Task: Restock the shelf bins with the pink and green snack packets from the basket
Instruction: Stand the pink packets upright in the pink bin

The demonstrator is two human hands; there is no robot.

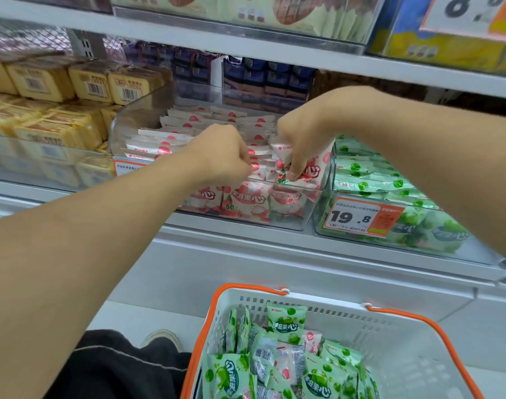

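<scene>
Both hands reached into clear pink-packet bin (300, 223). Right hand (300, 139) curled, pink packet (309, 168) pinched at bin's front. Left hand (223, 152) fisted among pink packets; grip hidden. Green packets (286, 323) left in basket (404, 321) below shelf.

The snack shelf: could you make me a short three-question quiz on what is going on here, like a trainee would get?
1. True or false: both hands are over the bin of pink packets.
2. What is the right hand holding? A) a pink packet B) a yellow box C) the price tag
3. Which colour of packet fills most of the basket?

Key:
1. True; the left hand is there too.
2. A; its fingers pinch a pink packet at the front of the bin.
3. Green; the green packets outnumber the few pink ones.
</scene>
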